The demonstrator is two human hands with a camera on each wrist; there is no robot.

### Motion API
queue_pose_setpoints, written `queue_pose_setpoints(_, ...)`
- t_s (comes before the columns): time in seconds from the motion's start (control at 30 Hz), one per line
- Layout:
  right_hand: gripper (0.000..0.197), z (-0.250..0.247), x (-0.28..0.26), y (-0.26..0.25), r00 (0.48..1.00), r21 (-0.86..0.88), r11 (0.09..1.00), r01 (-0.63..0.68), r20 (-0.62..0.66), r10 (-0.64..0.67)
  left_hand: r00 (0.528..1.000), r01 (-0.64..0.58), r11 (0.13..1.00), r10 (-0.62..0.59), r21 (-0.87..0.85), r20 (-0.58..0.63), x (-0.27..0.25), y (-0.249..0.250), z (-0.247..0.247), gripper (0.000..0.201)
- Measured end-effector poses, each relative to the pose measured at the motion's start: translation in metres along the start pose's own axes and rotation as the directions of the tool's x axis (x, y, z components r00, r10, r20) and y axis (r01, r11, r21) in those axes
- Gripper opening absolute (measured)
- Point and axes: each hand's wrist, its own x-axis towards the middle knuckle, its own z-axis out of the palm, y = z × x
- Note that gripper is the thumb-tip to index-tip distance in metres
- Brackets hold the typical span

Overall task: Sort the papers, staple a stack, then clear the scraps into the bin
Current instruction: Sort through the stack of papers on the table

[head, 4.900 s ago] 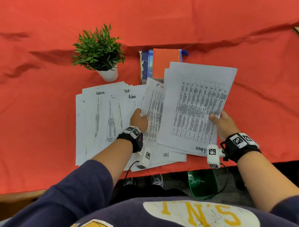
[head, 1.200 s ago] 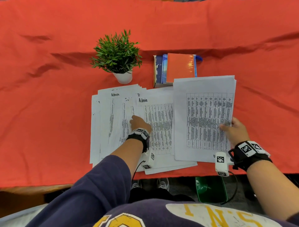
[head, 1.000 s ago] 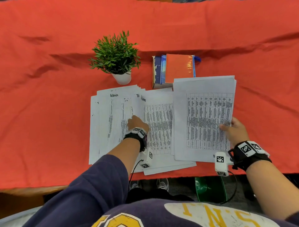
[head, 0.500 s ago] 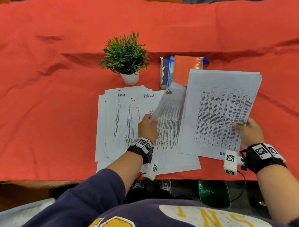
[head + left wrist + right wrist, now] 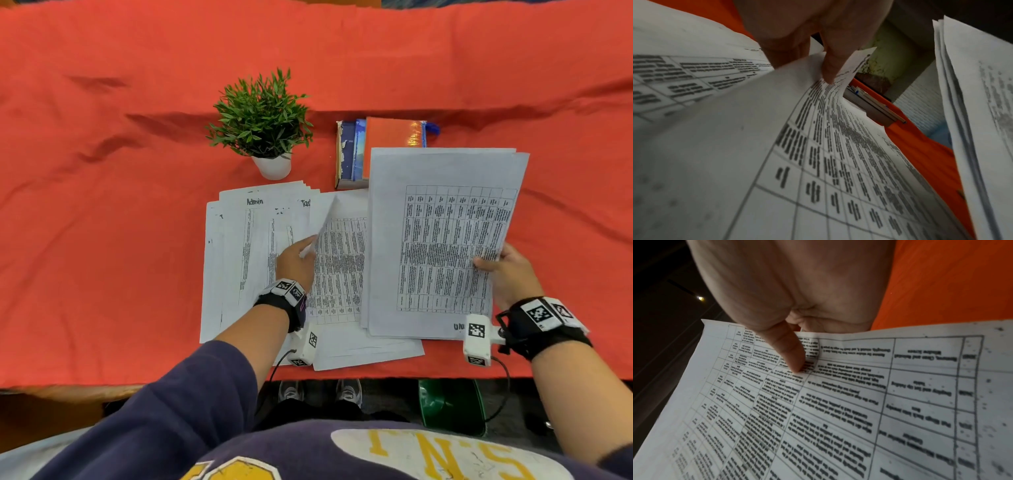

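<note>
White printed sheets lie fanned out on the red tablecloth (image 5: 102,240); the spread papers (image 5: 239,260) are headed "Admin" and "Task". My left hand (image 5: 296,258) pinches the left edge of one loose sheet (image 5: 339,260) and lifts it off the spread, thumb on top (image 5: 830,68). My right hand (image 5: 503,270) grips a held stack of table-printed sheets (image 5: 442,240) by its right edge, raised above the table, thumb pressed on the top page (image 5: 791,353). A green bin (image 5: 452,404) stands on the floor under the table's near edge. No stapler shows.
A small potted plant (image 5: 263,126) in a white pot stands behind the papers. A pile of books (image 5: 380,147) with an orange cover on top lies to its right, partly hidden by the held stack. My shoes (image 5: 318,390) show under the near table edge.
My left hand went from pressing on the spread papers to pinching one sheet and lifting its edge. The right hand raised its stack, tilted it, then brought it back nearly level.
</note>
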Motion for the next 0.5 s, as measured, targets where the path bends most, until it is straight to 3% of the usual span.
queue_pose_setpoints(0.1, 0.042, 0.008, -0.001, 0.002, 0.999, 0.006, 0.999, -0.045, 0.014, 0.045, 0.998, -0.061, 0.995, 0.063, 0.076, -0.017, -0.004, -0.001, -0.001, 0.01)
queue_pose_setpoints(0.27, 0.043, 0.037, -0.005, 0.012, 0.994, -0.016, 0.997, -0.076, 0.071, 0.077, 0.987, -0.159, 0.986, 0.157, -0.046, -0.026, -0.012, 0.014, -0.005, 0.011)
queue_pose_setpoints(0.4, 0.036, 0.065, -0.009, 0.013, 0.984, -0.01, 0.998, -0.07, 0.162, 0.07, 0.993, -0.064, 0.971, 0.085, -0.229, 0.08, -0.014, 0.031, -0.009, 0.008)
queue_pose_setpoints(0.5, 0.023, 0.077, -0.013, 0.01, 0.988, -0.156, 0.988, -0.007, 0.149, 0.031, 0.99, 0.053, 0.938, -0.004, -0.343, 0.143, -0.014, 0.038, -0.009, 0.006)
